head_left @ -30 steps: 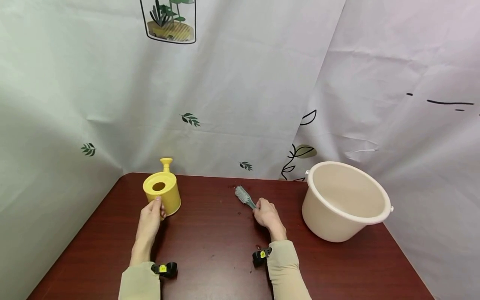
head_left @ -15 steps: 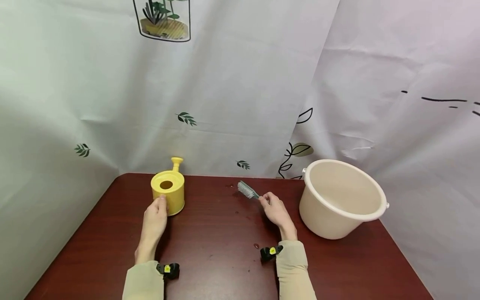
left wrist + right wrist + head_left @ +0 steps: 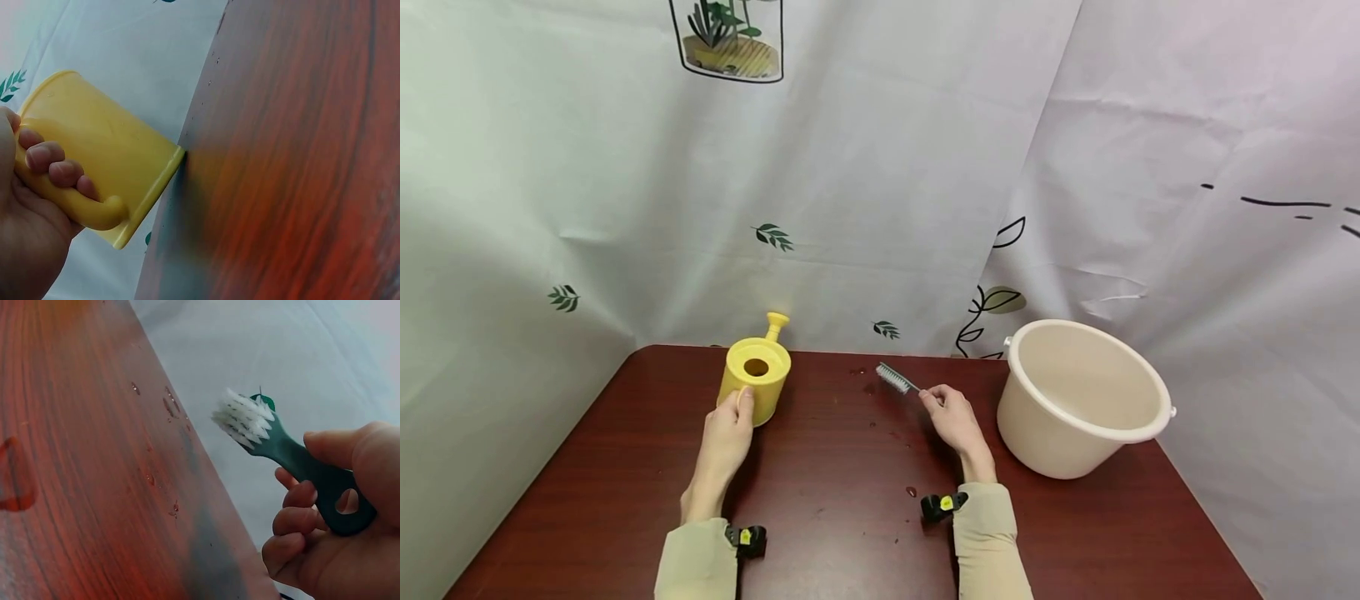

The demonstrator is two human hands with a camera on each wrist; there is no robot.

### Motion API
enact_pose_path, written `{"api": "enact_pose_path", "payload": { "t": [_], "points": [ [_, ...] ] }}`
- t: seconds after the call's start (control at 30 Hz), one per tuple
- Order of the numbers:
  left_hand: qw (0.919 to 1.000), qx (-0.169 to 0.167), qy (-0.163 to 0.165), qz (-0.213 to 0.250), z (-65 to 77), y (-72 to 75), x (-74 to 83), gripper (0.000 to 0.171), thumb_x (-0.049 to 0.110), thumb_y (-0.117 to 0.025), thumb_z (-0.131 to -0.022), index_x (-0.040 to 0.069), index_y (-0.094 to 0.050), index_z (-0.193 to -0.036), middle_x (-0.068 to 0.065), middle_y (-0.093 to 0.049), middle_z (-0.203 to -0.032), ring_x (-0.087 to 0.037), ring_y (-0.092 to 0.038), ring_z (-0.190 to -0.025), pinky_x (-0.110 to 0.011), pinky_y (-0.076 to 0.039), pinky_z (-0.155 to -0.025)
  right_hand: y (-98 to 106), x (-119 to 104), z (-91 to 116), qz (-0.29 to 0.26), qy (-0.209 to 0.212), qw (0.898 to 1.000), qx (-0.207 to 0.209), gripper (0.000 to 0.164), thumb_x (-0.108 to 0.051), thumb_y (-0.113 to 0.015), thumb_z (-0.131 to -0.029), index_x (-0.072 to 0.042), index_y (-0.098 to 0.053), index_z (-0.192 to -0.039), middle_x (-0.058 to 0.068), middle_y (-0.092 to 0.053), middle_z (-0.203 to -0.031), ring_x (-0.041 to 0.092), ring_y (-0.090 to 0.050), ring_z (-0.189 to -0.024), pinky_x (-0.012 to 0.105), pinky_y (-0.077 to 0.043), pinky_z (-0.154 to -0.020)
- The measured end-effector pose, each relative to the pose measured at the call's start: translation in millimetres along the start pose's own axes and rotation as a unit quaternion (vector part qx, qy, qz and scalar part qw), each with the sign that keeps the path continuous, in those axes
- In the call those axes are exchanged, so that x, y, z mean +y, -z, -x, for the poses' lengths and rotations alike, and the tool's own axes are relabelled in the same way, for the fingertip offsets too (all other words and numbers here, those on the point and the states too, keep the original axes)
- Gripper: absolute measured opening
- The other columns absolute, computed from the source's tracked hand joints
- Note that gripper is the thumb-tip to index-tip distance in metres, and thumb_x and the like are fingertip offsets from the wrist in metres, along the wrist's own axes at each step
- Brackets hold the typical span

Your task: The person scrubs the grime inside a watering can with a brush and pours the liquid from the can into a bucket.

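My left hand (image 3: 726,437) grips the curved handle of a yellow watering can (image 3: 758,375) near the back left of the table. In the head view the can leans a little to the right, its spout toward the wall. The left wrist view shows the fingers of my left hand (image 3: 37,187) curled through the handle. Between thumb and fingers, my right hand (image 3: 957,423) holds a small scrub brush (image 3: 895,379) by its handle. In the right wrist view the brush (image 3: 294,456) is dark green with white bristles, raised above the table and pointing left.
A large cream bucket (image 3: 1075,458) stands at the right of the dark red wooden table (image 3: 835,517). Small water drops (image 3: 150,480) lie on the tabletop between the hands. A pale patterned cloth (image 3: 865,167) hangs behind the table.
The watering can has moved right with my left hand and now tilts to the right. My right hand has shifted slightly right and turned the brush, so its bristles face lower left.
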State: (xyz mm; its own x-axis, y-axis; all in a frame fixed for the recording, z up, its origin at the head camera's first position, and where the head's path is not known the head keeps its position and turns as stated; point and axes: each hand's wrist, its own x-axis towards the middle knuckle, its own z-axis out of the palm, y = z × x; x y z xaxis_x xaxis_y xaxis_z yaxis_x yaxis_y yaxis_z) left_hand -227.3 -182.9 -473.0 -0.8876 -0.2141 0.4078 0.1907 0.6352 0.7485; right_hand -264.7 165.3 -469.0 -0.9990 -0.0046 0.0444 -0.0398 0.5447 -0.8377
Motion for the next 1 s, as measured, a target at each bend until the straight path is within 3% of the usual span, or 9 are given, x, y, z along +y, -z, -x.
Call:
{"api": "enact_pose_path", "payload": {
  "t": [0.2, 0.43, 0.53, 0.77, 1.0],
  "points": [
    [0.9999, 0.006, -0.007, -0.006, 1.9, -2.0, 2.1, 0.042, 0.028, -0.041, -0.106, 0.008, -0.044, -0.069, -0.004, -0.034, -0.06, -0.027, -0.041, -0.062, -0.038, -0.036, -0.059, -1, -2, 0, -0.006, -0.02, 1.0, 0.0, 0.025, -0.03, -0.055, -0.1, -0.005, -0.057, -0.101, 0.004, -0.045, -0.072, 0.02, -0.043, -0.064, 0.033, -0.037, -0.062],
    [0.9995, 0.008, -0.03, -0.001, -0.2, -8.8, 4.5, 0.041, 0.027, -0.042, -0.105, 0.009, -0.043, -0.068, -0.003, -0.034, -0.059, -0.027, -0.041, -0.061, -0.038, -0.037, -0.059, -1, -8, 0, -0.007, -0.024, 0.999, 0.019, 0.021, -0.025, -0.047, -0.101, -0.006, -0.054, -0.104, 0.009, -0.054, -0.088, 0.022, -0.048, -0.078, 0.035, -0.038, -0.068],
    [0.9994, 0.006, -0.035, -0.002, -1.1, -11.8, 4.8, 0.041, 0.028, -0.042, -0.105, 0.01, -0.043, -0.068, -0.003, -0.034, -0.059, -0.026, -0.041, -0.06, -0.038, -0.037, -0.059, 0, -10, 0, -0.01, -0.016, 1.0, 0.016, 0.019, -0.023, -0.046, -0.102, -0.005, -0.052, -0.106, 0.009, -0.056, -0.093, 0.021, -0.048, -0.079, 0.035, -0.038, -0.069],
    [0.9996, 0.003, -0.028, -0.004, -1.7, -15.5, 5.0, 0.042, 0.031, -0.042, -0.105, 0.011, -0.043, -0.068, -0.001, -0.032, -0.058, -0.024, -0.038, -0.056, -0.035, -0.035, -0.054, 5, -17, 2, -0.028, 0.013, 1.0, -0.003, 0.02, -0.022, -0.049, -0.102, -0.005, -0.048, -0.113, 0.008, -0.051, -0.084, 0.021, -0.045, -0.071, 0.035, -0.037, -0.064],
    [0.9996, -0.011, -0.027, -0.002, 0.5, -17.3, 9.1, 0.043, 0.032, -0.043, -0.105, 0.013, -0.041, -0.067, 0.001, -0.032, -0.058, -0.02, -0.035, -0.053, -0.032, -0.032, -0.051, 6, -24, 5, -0.021, 0.032, 0.999, 0.01, 0.02, -0.023, -0.054, -0.1, -0.008, -0.053, -0.113, 0.008, -0.053, -0.085, 0.021, -0.046, -0.07, 0.035, -0.038, -0.064]
  ]
}}
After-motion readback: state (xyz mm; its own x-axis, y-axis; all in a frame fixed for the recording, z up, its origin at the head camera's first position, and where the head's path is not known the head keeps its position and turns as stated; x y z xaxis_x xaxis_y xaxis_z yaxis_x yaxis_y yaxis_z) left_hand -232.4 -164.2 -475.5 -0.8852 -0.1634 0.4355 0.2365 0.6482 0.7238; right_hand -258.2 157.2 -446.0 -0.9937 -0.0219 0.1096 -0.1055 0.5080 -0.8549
